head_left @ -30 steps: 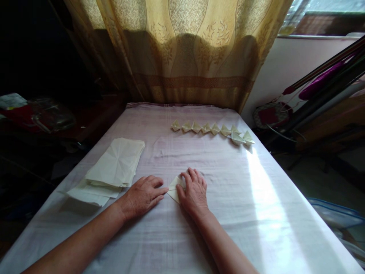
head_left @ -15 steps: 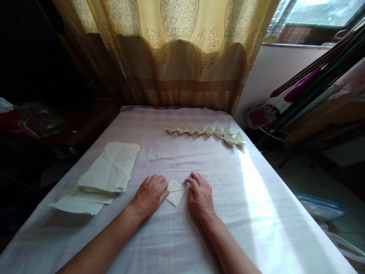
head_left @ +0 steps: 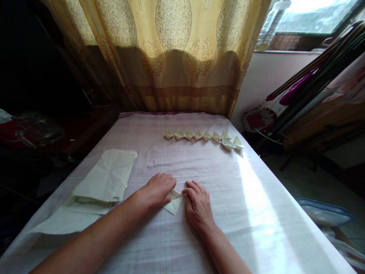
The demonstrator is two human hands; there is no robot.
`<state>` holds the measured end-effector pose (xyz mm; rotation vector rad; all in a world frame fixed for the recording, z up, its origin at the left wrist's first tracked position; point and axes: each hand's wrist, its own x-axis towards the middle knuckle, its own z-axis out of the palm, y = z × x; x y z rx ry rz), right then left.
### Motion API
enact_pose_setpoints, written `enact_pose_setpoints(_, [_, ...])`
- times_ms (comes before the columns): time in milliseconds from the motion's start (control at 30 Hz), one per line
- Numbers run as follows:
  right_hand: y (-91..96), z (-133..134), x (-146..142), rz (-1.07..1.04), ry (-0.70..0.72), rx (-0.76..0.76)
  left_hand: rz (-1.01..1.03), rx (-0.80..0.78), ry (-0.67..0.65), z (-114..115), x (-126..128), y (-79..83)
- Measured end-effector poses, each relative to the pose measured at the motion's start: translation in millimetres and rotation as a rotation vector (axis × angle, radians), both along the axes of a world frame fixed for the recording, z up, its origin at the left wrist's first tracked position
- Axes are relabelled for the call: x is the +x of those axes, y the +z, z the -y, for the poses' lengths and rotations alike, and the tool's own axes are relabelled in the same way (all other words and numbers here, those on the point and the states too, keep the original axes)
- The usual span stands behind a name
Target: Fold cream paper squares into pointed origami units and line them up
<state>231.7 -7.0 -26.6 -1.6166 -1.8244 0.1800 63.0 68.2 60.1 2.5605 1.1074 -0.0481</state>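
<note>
The left hand covers the folded paper's left side, whether pinching or pressing I cannot tell, while the loosely spread right hand touches its right corner, midway between the table's side edges, where even pressure should keep creases crisp.

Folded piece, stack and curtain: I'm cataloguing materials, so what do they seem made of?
Folded piece: likely matte paper, given its crisp creases. Stack: probably matte paper too; thin sheets, radiating fold lines. Curtain: patterned fabric, perhaps slightly glossy, hanging in soft folds.
</note>
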Motion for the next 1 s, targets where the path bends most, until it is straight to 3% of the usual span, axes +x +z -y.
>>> enact_pose_setpoints(167, [1.9, 0, 3, -0.166, 0.017, 0.025, 0.207, -0.118, 0.128, 0, -11, -7.8])
enact_pose_setpoints(367, [0.5, 0, 5, -0.508, 0.026, -0.057, 0.645, -0.292, 0.453, 14, -12, -37.9])
enact_pose_setpoints(467, [3.9, -3, -3, -0.646, 0.03, -0.102, 0.821, -0.384, 0.521, 26, -3, -47.9])
enact_pose_setpoints(633, [17.6, -6, -15, -0.687, 0.068, -0.129, 1.097, -0.602, 0.6, 35, 2, -48.9])
enact_pose_setpoints(700, [25.4, -7, -15, -0.557, 0.084, -0.05, 1.043, -0.467, 0.541, 36, -1, -48.9])
enact_pose_setpoints(867, [44.2, -11, -6, 0.095, 0.184, 0.242, 0.681, 0.347, 0.37, 42, -11, -47.1])
enact_pose_setpoints(933, [47.4, -14, -5, 0.227, 0.214, 0.284, 0.56, 0.524, 0.328, 46, -15, -45.0])
enact_pose_setpoints(1000, [46.9, -17, -5, 0.296, 0.261, 0.298, 0.464, 0.605, 0.276, 49, -19, -43.7])
